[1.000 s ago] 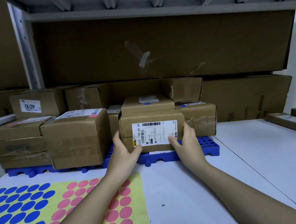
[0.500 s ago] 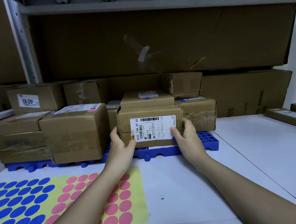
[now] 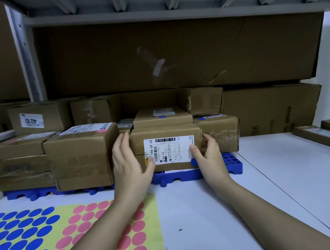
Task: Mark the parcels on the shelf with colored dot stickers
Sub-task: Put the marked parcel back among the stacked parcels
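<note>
STEP: seat parcel (image 3: 166, 145) on blue pallet (image 3: 231, 165), mid-shelf | GRIP: your left hand (image 3: 131, 167) lies flat on its left corner, right hand (image 3: 209, 154) pinches the right edge | TIP: square it up; blue dot (image 3: 193, 161) shows at label's corner; sticker sheet (image 3: 74, 239) lies beside you.

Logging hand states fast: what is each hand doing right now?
Left hand: open, fingers straight against the parcel.
Right hand: fingers curled round the parcel's right end.
</note>
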A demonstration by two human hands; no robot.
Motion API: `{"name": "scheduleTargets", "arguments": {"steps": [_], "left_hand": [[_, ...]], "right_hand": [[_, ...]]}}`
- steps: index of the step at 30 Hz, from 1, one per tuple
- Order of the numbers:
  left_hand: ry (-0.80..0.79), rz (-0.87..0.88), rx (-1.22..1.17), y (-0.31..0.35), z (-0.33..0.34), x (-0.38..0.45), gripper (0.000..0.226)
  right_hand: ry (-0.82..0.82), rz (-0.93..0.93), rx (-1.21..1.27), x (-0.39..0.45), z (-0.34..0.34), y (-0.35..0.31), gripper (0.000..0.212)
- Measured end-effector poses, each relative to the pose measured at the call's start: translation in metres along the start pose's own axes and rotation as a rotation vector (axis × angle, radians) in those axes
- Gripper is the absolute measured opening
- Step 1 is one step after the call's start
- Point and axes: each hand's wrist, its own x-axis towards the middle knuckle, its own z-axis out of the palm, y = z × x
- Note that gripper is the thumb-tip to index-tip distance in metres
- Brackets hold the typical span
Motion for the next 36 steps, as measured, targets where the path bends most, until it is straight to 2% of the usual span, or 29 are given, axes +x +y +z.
{"name": "scheduleTargets", "arguments": {"steps": [5,10,14,18,26,32,36], "left_hand": [[0.148,0.133,0.048,0.016,-0.007,0.009,0.058],[0.065,0.156,0.005,0.046,-0.009,0.024,0.022],[-0.076,0.148,-0.065,0.089,-0.011,0.029,0.002],[-0.208,0.2,-0.022,0.133,0.01,0.027,0.018],[-0.544,0.159,0.074,0.198,0.093,0.015,0.016],[-0.658,0.184,0.142,0.235,0.155,0.006,0.037],[-0.724,0.201,0.173,0.258,0.202,-0.001,0.049]], "right_hand": [[0.1,-0.062,0.067,0.0,-0.008,-0.01,0.048],[0.205,-0.115,0.128,0.006,-0.026,-0.018,0.022],[0.198,-0.12,0.09,0.003,-0.055,-0.017,0.014],[0.179,-0.068,0.047,0.0,-0.097,-0.011,0.019],[0.143,0.018,-0.216,0.009,-0.189,0.008,0.017],[0.108,0.101,-0.521,0.037,-0.256,0.042,0.018],[0.086,0.207,-0.658,0.061,-0.299,0.079,0.033]]}}
